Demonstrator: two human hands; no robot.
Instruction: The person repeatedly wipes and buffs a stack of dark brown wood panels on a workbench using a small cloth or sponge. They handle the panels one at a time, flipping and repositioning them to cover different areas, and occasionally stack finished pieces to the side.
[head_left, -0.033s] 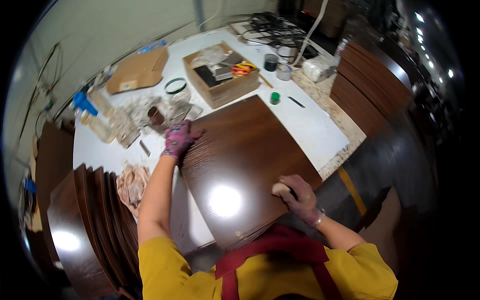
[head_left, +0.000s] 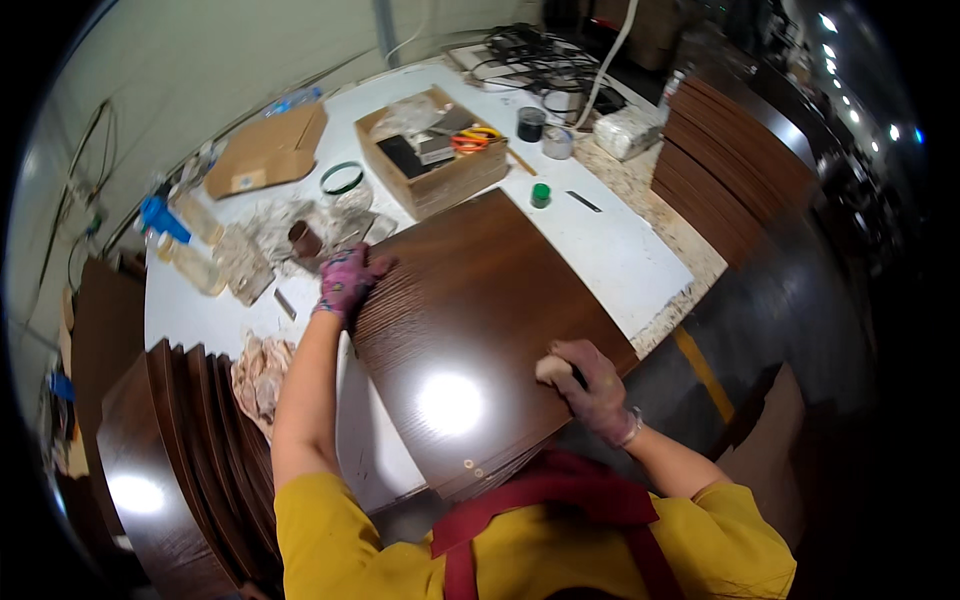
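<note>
A glossy dark brown wood panel (head_left: 480,300) lies at an angle on the white-topped table, its near end reaching my apron. Edges of more sheets show under its near end. My left hand (head_left: 347,280), in a pink patterned glove, grips the panel's left edge toward the far corner, thumb stretched over the top. In a dusty pink glove, my right hand (head_left: 592,390) is closed around a pale pad (head_left: 553,371) at the panel's right side. Whether the pad touches the surface, I cannot tell. Light glares off the panel's near half.
Curved brown panels (head_left: 190,470) stand stacked at left, by a crumpled cloth (head_left: 262,378). Behind are a wooden box (head_left: 450,180) with scissors (head_left: 476,138), a green-capped jar (head_left: 541,195), a brown cup (head_left: 304,238) and bottles (head_left: 195,265). Another panel stack (head_left: 725,170) rises at right.
The whole view has shifted slightly, so everything sits a little further left. Both hands keep nearly the same places on the panel.
</note>
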